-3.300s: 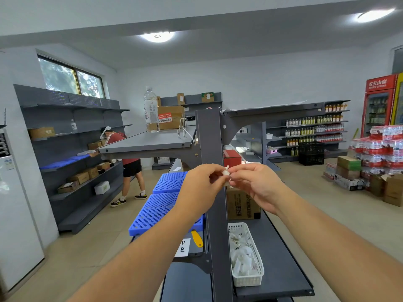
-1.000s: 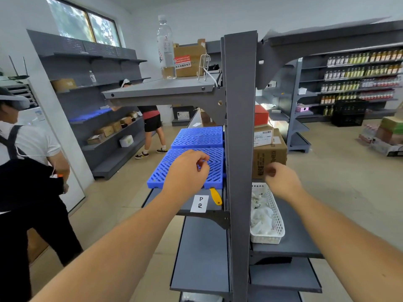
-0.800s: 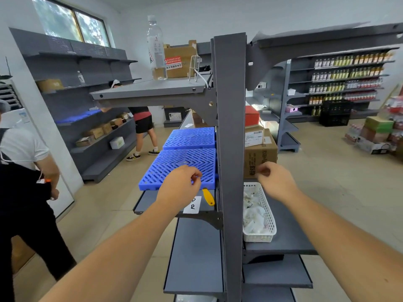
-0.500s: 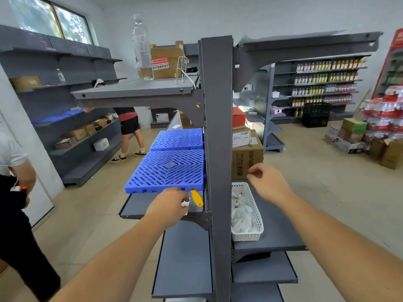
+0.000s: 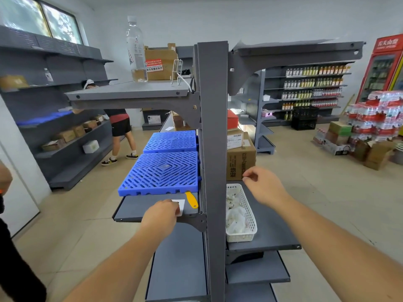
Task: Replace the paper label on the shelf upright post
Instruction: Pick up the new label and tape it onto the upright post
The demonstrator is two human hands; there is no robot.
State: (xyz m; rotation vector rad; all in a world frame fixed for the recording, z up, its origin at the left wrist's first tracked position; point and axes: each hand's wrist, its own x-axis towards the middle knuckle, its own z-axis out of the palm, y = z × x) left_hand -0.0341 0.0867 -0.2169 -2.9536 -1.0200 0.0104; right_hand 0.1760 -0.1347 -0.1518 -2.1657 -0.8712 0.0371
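Observation:
The grey upright post [image 5: 214, 149] rises in the middle of the shelving unit, and its face toward me is bare. A small white paper label [image 5: 181, 205] with black writing lies at the front of the left-hand shelf [image 5: 133, 209]. My left hand [image 5: 161, 214] is down on it, with the fingertips closed over its left part. My right hand [image 5: 265, 186] hovers to the right of the post above a white basket [image 5: 250, 216] of crumpled paper scraps. Its thumb and forefinger are pinched together and I see nothing between them.
A yellow-handled tool [image 5: 192, 200] lies beside the label, in front of two blue plastic grid panels [image 5: 165, 171]. A cardboard box [image 5: 239, 158] stands behind the basket. A water bottle [image 5: 136, 51] stands on the top shelf. One person [image 5: 118, 125] stands at the far wall shelves, another at my left edge [image 5: 6, 214].
My hands parted from in front of the post. The left hand dropped onto the label on the shelf. The right hand moved to the right side, above the basket.

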